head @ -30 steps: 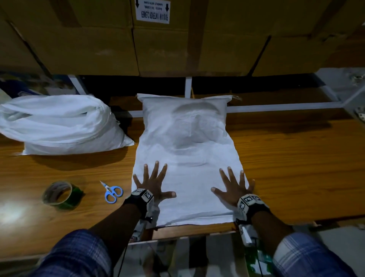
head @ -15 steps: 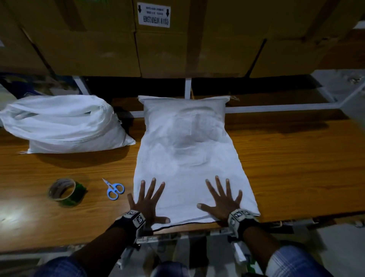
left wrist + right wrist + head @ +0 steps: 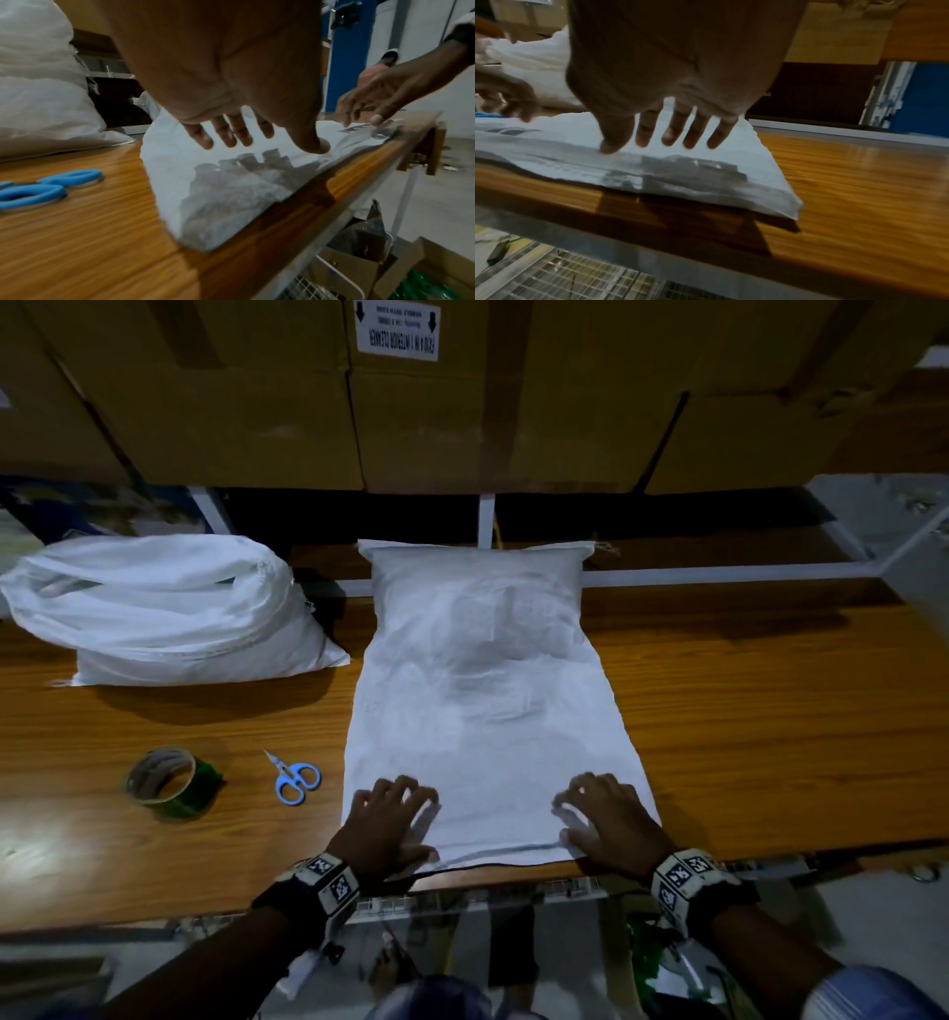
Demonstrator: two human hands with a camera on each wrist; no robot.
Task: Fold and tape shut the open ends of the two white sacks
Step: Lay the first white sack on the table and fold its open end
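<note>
Both hands have slid back toward me along the flat sack [image 3: 482, 737] and now sit at its near open end, where one second ago they lay flat and spread further up the cloth. My left hand [image 3: 387, 819] has its fingers bent over the near left corner, with the thumb tip [image 3: 315, 145] touching the cloth. My right hand [image 3: 608, 819] does the same at the near right corner, its thumb [image 3: 614, 142] pressing at the edge. In the wrist views the fingers hang a little apart above the cloth, so I judge that neither hand has pinched the mouth yet; whether a fingertip is under the edge I cannot tell.

I think the step in hand is the start of the first fold. The sack lies lengthwise on the wooden table [image 3: 744, 711], its filled end far from me and its open mouth just at the near table edge. The next move calls for gripping the two near corners together and turning the mouth over away from me, keeping the edge straight, because the thin woven cloth will probably wrinkle if one side leads.

I count two white sacks: this one, and the second sack [image 3: 164, 613], bulky and rumpled, at the far left. Between it and my left hand lie one roll of green tape [image 3: 172, 780] and one pair of blue scissors [image 3: 295, 778], both untouched. Brown cardboard boxes [image 3: 411, 403] stand behind the table; I see at least three.
</note>
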